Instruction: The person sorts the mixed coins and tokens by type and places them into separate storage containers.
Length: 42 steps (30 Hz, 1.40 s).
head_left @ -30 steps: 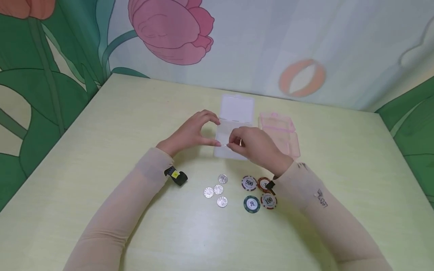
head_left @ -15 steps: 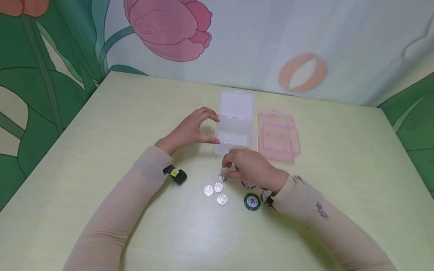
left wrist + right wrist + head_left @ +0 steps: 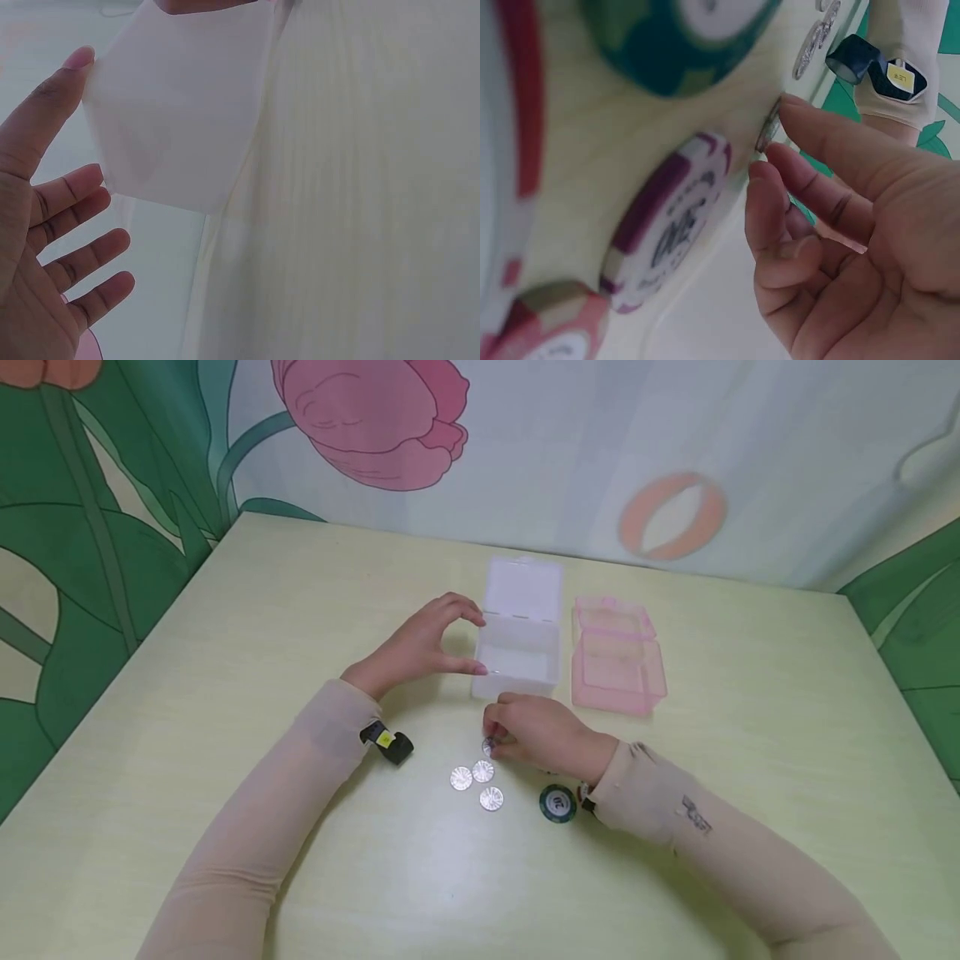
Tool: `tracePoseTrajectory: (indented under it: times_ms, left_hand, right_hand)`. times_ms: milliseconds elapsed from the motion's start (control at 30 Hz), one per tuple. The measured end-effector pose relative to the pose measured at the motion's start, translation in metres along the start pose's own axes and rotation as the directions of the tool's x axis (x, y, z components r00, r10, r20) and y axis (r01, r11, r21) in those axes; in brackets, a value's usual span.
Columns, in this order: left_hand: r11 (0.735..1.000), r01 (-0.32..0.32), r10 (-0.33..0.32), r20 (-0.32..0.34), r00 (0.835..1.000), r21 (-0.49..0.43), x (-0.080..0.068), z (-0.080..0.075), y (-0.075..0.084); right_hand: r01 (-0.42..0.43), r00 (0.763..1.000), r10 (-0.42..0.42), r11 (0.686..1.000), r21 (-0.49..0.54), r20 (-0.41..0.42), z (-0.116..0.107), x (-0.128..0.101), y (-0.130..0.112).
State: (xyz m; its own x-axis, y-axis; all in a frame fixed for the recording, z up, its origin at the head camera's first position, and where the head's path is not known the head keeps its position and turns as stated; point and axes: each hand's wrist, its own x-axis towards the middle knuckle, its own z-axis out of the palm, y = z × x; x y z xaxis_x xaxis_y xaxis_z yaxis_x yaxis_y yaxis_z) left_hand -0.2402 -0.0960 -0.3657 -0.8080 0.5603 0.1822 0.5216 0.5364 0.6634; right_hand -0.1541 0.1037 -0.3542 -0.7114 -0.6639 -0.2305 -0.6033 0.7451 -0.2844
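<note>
A clear plastic box (image 3: 517,653) stands with its lid (image 3: 523,585) laid back. My left hand (image 3: 427,639) holds the box's left wall between thumb and forefinger; in the left wrist view the thumb (image 3: 75,69) touches the box (image 3: 180,127) and the other fingers are spread. My right hand (image 3: 491,739) is down on the table in front of the box, pinching a silver coin (image 3: 488,747) by its edge. The right wrist view shows the same coin (image 3: 768,126) between thumb and forefinger. Three more silver coins (image 3: 480,781) lie just to its left.
A pink plastic box (image 3: 617,662) stands open right of the clear one. A green chip (image 3: 557,803) lies by my right wrist. Under that hand, the right wrist view shows a purple-edged chip (image 3: 667,217) and a red chip (image 3: 547,334). The table (image 3: 225,693) ends against a painted wall.
My right hand has come back from the clear box to the row of silver coins and taken hold of the nearest one. The left hand has stayed on the box.
</note>
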Motion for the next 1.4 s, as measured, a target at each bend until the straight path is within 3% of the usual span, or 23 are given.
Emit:
tracePoseTrajectory:
  times_ms: [800, 1400]
  left_hand:
    - [1.0, -0.002, 0.002, -0.011, 1.0, -0.01, 0.001, 0.002, -0.005]
    - [1.0, -0.002, 0.002, 0.001, 1.0, -0.009, 0.0, 0.001, -0.001]
  right_hand:
    - [-0.084, 0.994, 0.081, 0.996, 0.039, 0.067, -0.001, 0.006, -0.002]
    - [0.013, 1.0, -0.012, 0.977, 0.211, -0.008, -0.012, -0.001, 0.007]
